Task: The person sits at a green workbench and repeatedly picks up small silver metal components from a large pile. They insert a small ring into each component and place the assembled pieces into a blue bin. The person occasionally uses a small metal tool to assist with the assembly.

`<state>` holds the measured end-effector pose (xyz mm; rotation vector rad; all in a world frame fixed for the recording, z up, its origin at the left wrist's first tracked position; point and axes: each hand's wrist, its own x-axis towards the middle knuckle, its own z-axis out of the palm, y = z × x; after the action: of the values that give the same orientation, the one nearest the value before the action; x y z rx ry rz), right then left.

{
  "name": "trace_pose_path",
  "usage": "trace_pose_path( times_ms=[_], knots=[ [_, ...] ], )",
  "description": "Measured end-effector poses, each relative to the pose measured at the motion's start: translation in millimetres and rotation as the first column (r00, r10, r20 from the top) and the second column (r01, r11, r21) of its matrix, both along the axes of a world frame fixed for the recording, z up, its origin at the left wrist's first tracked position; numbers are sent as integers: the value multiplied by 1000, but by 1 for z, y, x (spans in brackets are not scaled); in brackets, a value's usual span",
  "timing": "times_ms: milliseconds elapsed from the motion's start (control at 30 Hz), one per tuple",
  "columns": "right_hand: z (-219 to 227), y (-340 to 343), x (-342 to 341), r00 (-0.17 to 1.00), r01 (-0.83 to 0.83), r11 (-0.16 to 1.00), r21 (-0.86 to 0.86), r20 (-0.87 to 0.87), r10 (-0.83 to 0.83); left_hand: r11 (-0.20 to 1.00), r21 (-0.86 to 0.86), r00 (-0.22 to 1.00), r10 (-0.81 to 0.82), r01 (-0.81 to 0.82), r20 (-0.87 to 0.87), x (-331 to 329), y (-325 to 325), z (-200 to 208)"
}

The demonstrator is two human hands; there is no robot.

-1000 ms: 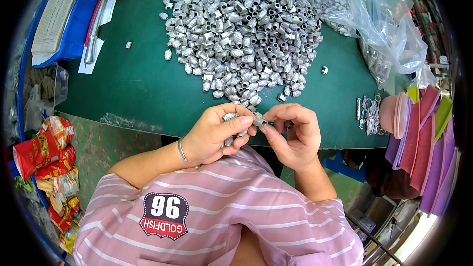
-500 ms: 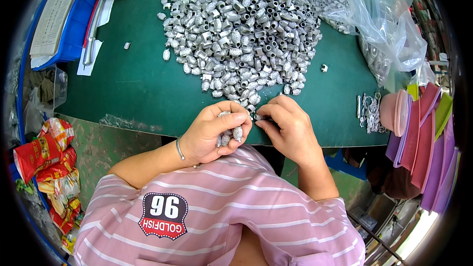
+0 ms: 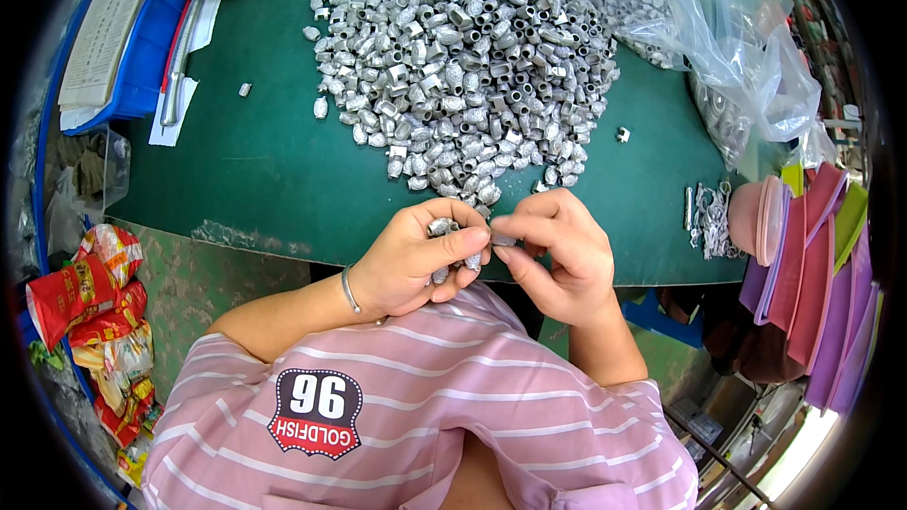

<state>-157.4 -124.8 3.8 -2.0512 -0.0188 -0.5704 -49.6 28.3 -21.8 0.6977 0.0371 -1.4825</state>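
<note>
A large heap of small silver metal beads (image 3: 472, 66), hollow and barrel-shaped with patterned sides, lies on the green table (image 3: 236, 170). Just in front of its near end, my left hand (image 3: 420, 255) is curled around several of these beads (image 3: 440, 227), which show between thumb and fingers. My right hand (image 3: 559, 250) pinches one metal bead (image 3: 505, 239) between thumb and fingertips, close beside the left thumb. The underside of that bead is hidden by the fingers.
Clear plastic bags (image 3: 746, 66) with more metal pieces stand at the far right. Single beads (image 3: 623, 134) lie apart from the heap. A blue tray (image 3: 151, 61) with papers is at the left. Pink and purple plastic containers (image 3: 803, 264) stack at the right edge, near small metal parts (image 3: 710, 219).
My right hand has drawn slightly back toward me, lifting the pinched bead off the near end of the heap toward my left hand. The left hand keeps its beads.
</note>
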Motion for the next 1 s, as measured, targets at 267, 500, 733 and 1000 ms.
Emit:
trace_pose_path(
  times_ms=[267,500,733,1000],
  knots=[
    [-7,13,-3,997,82,964,254,-15,-81,998,-53,999,-46,45,-12,2,2,-5],
    [-3,-9,2,980,178,978,-104,-64,-186,990,-133,994,22,-36,-107,5,6,-8],
    [-17,-1,10,965,101,927,-361,-189,-179,980,-167,985,83,-108,-149,14,18,-9],
    [-17,-4,6,980,138,989,-56,-134,-145,948,-272,980,130,-168,-150,12,22,-17]
  ],
)
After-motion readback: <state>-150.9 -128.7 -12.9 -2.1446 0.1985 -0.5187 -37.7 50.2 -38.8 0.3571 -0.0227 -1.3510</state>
